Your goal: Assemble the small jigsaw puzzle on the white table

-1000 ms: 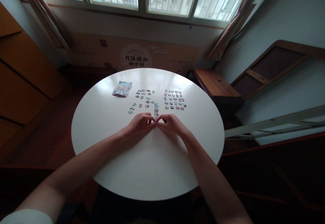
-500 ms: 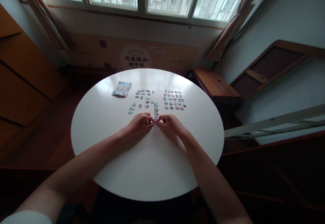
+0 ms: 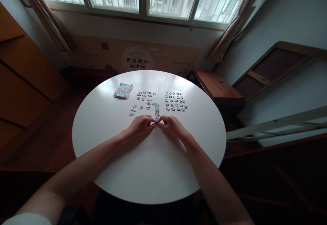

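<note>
Little shifts since a second ago: in the head view both hands keep their place, and the dark blue bit that showed between the fingertips is now almost covered by them. Left hand [image 3: 140, 124] and right hand [image 3: 172, 125] meet at the near end of a narrow strip of joined puzzle pieces [image 3: 157, 110], thumb and forefinger of each pinched on that end; the exact contact is too small to make out. The strip lies flat on the round white table [image 3: 155, 174], pointing away from the person. Loose pieces on the left [image 3: 148, 108] lie scattered, the closest touching or nearly touching the strip's far end. Loose pieces on the right [image 3: 176, 100] sit in rows, apart from the strip. Beyond the left group rests a colourful printed packet [image 3: 123, 91].
</note>
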`<state>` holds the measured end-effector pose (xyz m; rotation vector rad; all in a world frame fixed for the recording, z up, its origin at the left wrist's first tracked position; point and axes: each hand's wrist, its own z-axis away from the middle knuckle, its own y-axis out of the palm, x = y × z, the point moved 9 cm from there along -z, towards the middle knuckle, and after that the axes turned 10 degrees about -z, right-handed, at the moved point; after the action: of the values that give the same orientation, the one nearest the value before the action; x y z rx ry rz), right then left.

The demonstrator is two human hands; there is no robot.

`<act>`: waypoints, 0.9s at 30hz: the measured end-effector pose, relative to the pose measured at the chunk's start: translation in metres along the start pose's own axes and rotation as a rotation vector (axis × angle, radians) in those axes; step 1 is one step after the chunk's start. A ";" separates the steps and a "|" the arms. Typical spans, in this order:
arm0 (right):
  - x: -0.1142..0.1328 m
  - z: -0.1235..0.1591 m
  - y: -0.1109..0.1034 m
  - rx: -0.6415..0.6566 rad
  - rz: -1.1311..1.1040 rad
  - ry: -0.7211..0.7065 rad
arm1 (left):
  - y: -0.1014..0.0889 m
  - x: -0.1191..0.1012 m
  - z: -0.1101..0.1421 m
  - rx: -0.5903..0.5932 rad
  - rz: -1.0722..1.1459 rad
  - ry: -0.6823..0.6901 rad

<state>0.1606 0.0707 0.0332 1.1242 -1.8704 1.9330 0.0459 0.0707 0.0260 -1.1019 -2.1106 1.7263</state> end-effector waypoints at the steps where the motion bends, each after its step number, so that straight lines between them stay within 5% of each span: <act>1: -0.001 0.000 0.000 -0.001 0.008 0.006 | 0.000 0.000 0.000 0.002 -0.004 0.000; 27: -0.010 -0.002 0.004 -0.086 0.163 0.044 | -0.007 0.008 -0.002 -0.005 -0.042 -0.101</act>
<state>0.1637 0.0752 0.0237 0.9232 -2.0578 1.9218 0.0384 0.0771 0.0301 -0.9841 -2.1810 1.7943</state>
